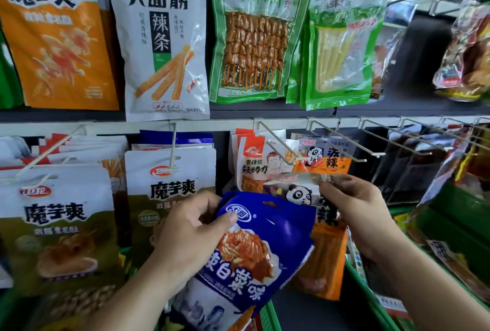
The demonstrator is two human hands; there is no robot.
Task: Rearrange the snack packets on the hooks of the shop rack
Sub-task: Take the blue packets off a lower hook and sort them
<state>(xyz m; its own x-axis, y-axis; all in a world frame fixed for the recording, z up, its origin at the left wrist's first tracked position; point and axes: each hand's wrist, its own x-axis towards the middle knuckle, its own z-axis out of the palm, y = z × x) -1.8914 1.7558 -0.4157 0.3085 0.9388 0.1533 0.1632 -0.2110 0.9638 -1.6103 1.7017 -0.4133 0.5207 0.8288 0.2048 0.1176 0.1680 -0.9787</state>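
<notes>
Two hands raised, left hand (185,235) grip pinching blue packet (246,259), right hand (358,214) grip pinching panda packet (322,224) top.

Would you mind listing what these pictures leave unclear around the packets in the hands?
- Head view: blue packet bottom, cut off by the frame edge.
- Panda packet lower half, hidden behind the blue one.
- Dark packets on right hooks, too blurred to read.

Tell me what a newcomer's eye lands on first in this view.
Low in the centre, the left hand grips a blue packet with bold white lettering, while the right hand pinches the top of an orange panda packet just below the wire hook. Above them, the big white packet with black characters dominates the upper row.
</notes>
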